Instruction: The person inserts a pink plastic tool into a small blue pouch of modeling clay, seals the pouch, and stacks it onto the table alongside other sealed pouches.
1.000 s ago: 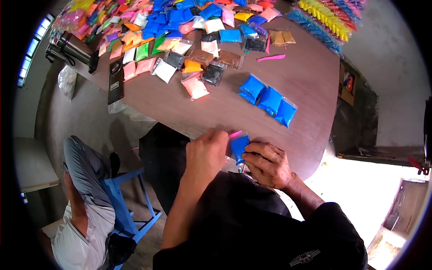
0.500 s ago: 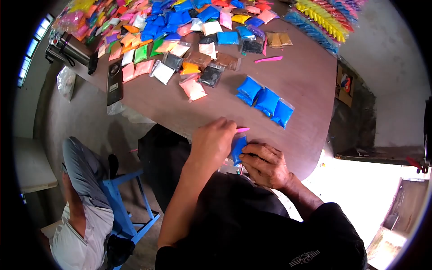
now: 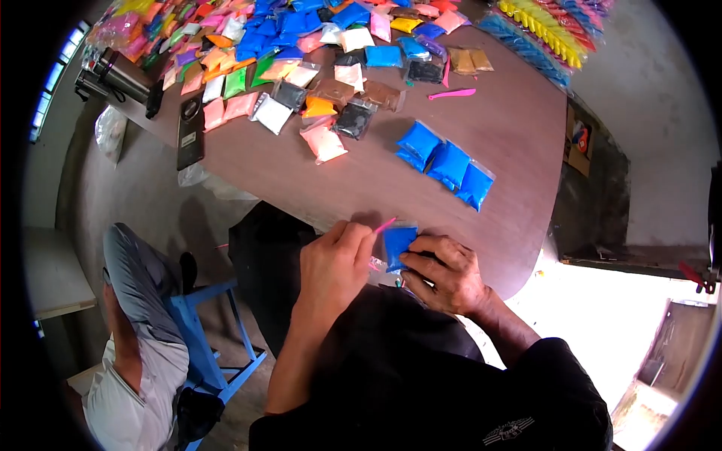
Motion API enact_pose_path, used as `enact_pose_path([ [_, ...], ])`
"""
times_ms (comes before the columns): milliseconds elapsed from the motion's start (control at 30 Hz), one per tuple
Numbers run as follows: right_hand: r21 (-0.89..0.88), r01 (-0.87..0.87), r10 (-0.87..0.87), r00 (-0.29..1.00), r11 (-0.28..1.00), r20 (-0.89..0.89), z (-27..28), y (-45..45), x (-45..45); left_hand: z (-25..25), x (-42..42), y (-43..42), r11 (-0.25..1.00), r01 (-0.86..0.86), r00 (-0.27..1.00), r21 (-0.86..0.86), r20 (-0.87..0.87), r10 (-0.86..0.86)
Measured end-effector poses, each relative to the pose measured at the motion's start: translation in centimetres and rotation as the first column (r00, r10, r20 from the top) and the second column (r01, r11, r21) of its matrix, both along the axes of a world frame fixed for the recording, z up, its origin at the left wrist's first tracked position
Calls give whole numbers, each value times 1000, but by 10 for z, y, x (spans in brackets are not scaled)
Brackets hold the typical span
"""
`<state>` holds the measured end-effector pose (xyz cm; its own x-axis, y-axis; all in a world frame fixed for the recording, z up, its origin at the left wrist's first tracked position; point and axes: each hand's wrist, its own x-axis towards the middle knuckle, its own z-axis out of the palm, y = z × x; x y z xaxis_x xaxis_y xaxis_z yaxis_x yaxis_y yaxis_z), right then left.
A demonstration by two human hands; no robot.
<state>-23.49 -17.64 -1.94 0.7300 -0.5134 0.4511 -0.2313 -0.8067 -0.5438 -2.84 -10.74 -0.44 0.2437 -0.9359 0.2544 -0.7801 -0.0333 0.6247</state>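
Note:
My left hand is closed on a pink plastic clay tool, whose tip sticks out past the fingers. To its right, my right hand pinches a small clear packet of blue clay by its right side, at the table's near edge. The tool's tip lies close to the packet's upper left corner; whether they touch I cannot tell. Further up the table lie several blue packets in an overlapping row. A second pink tool rests beyond them.
A large heap of coloured packets covers the far side of the brown table. A dark phone and a steel flask stand at the left edge. Bundled coloured bags lie far right. Another person sits at lower left by a blue stool.
My left hand has moved left and slightly down, away from the packet, with the pink tool now tilted upward. More of the blue packet shows. My right hand keeps its grip.

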Motion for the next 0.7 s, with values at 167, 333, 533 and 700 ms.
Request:
enact_pose_path([
  [167,36,74,-74,997,997,1,-2,0,2,-6,-16,22,1000,-2,982,-7,-187,1],
  [333,-34,100,-101,995,994,-22,-2,-1,6,-13,-3,17,993,-111,993,-32,-50,110],
  [533,60,147,-143,987,987,-66,5,1,9,-12,-20,34,999,-10,961,-44,-277,-3],
  [700,33,133,-130,988,991,-83,3,2,7,-17,0,28,988,-155,979,-25,-135,151],
])
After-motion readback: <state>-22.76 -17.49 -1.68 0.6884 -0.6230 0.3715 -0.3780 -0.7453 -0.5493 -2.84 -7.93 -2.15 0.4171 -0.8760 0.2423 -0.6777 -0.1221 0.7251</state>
